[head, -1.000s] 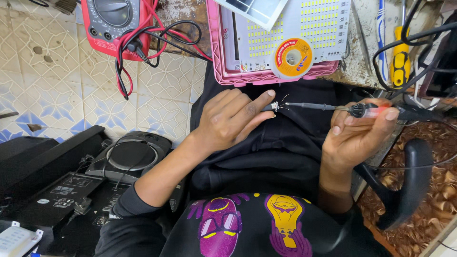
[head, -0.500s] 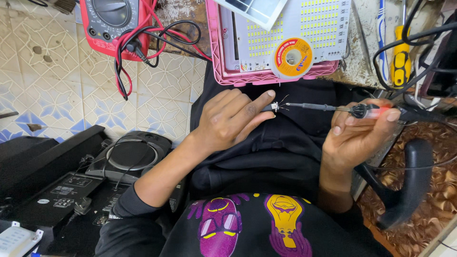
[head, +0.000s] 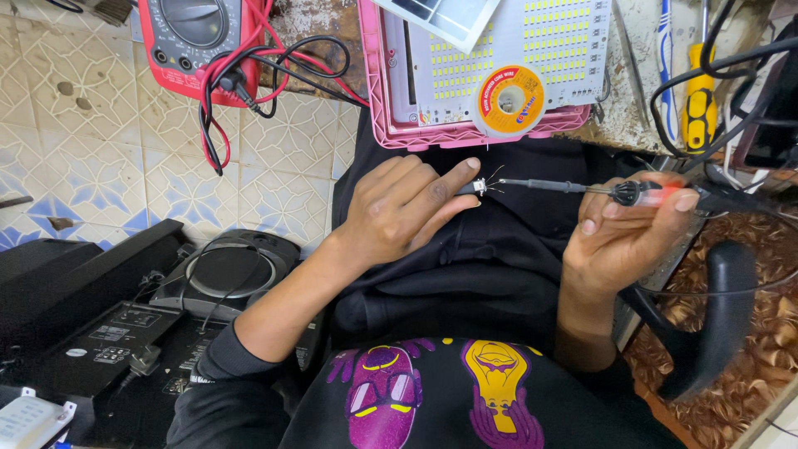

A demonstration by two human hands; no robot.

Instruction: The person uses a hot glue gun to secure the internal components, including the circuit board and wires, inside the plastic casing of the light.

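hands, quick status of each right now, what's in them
Left hand: closed, fingers pinching a small wired component.
Right hand: closed, holding a soldering iron, its tip at the component.

I see a floor of pale square tiles with flower shapes and bits of blue (head: pixel 166 166) on my left. A black flat music box with a round speaker (head: pixel 224 270) sits low on it, and next to that is a long black box with small buttons (head: pixel 91 333). At the top runs a worn grey worktop edge (head: pixel 320 21) (it looks scratched and old). On my right is a brown patterned rug (head: pixel 756 333). The light is soft and even.
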